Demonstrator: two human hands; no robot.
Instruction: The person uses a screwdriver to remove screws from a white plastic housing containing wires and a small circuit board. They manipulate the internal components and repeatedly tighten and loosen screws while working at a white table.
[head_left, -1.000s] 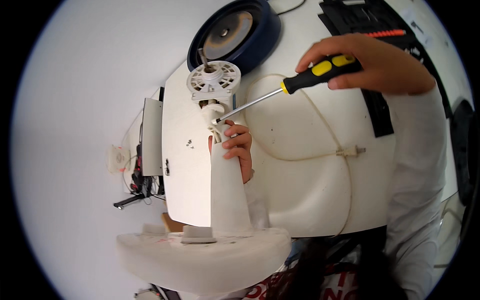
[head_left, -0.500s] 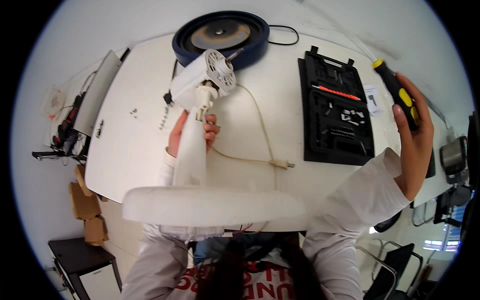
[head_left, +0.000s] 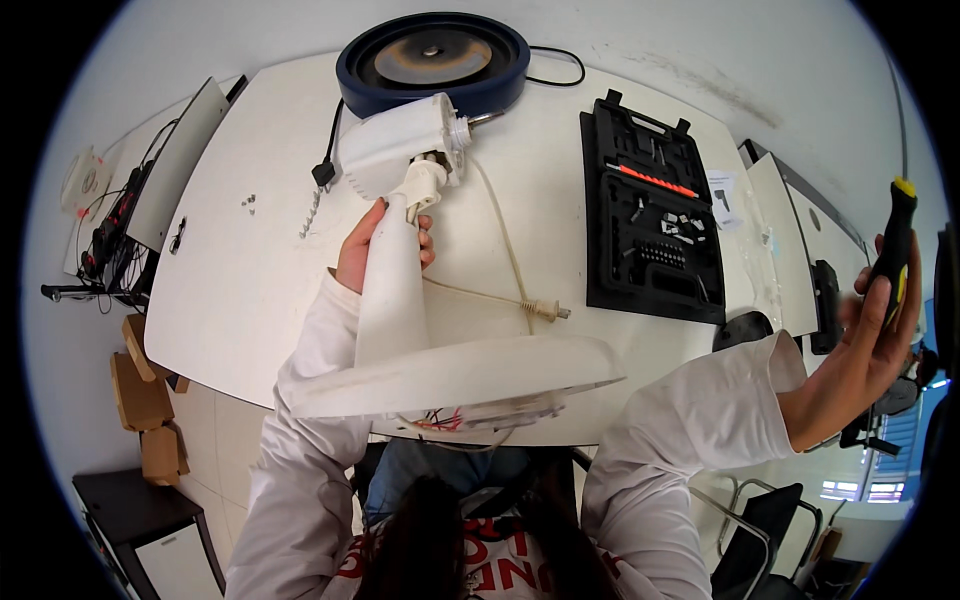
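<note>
A white electric fan (head_left: pixel 393 290), without blades or grille, leans over the table in my left hand (head_left: pixel 362 248). My fingers wrap around its neck, just under the motor head (head_left: pixel 400 130), whose metal shaft sticks out to the right. The round base (head_left: pixel 470 375) is tipped toward me, and red and other wires show at its underside. Out at the far right, my right hand (head_left: pixel 872 325) grips a black-and-yellow screwdriver (head_left: pixel 898 235) by its handle, its shaft pointing up, well apart from the fan.
An open black tool case (head_left: pixel 655 285) with bits and an orange rod lies right of centre. At the back sits a dark blue round appliance (head_left: pixel 350 82) with a metal disc. The fan's plug (head_left: pixel 545 310) and cord cross the table. Small screws (head_left: pixel 250 204) lie on the left.
My right hand has moved right and downward with the screwdriver. The fan's base has tilted, so more of the wires underneath shows. My left hand keeps its hold on the neck.
</note>
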